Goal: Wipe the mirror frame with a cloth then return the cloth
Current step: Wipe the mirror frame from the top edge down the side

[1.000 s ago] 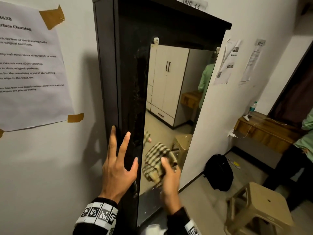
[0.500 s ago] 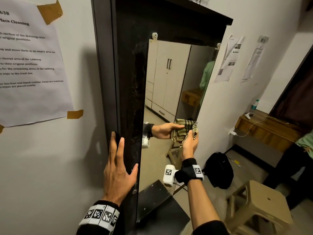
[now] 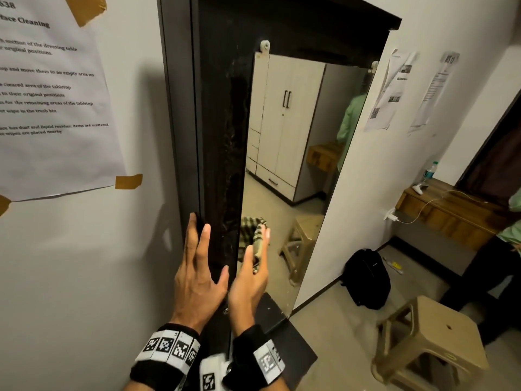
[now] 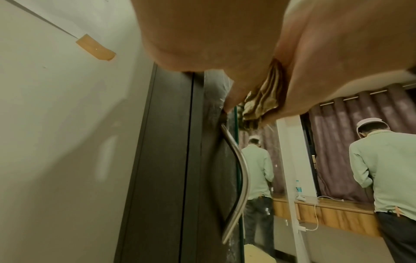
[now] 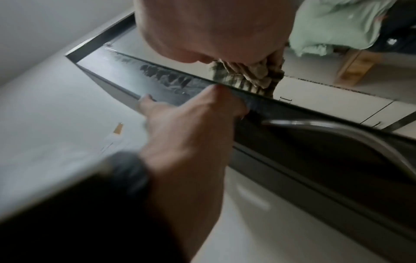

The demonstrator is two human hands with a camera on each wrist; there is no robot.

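Observation:
A tall mirror sits in a dusty black frame on a cabinet door. My left hand lies flat on the frame's left strip, fingers straight and pointing up. Just to its right, my right hand holds a checked beige-and-brown cloth against the glass at the mirror's left edge, thumb and fingers around it. The cloth bunches under the palm in the right wrist view and shows between the two hands in the left wrist view as the cloth. A curved metal handle runs below the hands.
A beige plastic stool and a black backpack stand on the floor to the right. A wooden shelf runs along the right wall, where a person in a green shirt stands. A taped paper sheet hangs on the left wall.
My right hand has carried the cloth from the mirror's right edge down and left to its left edge, beside my left hand. The left hand has stayed on the frame.

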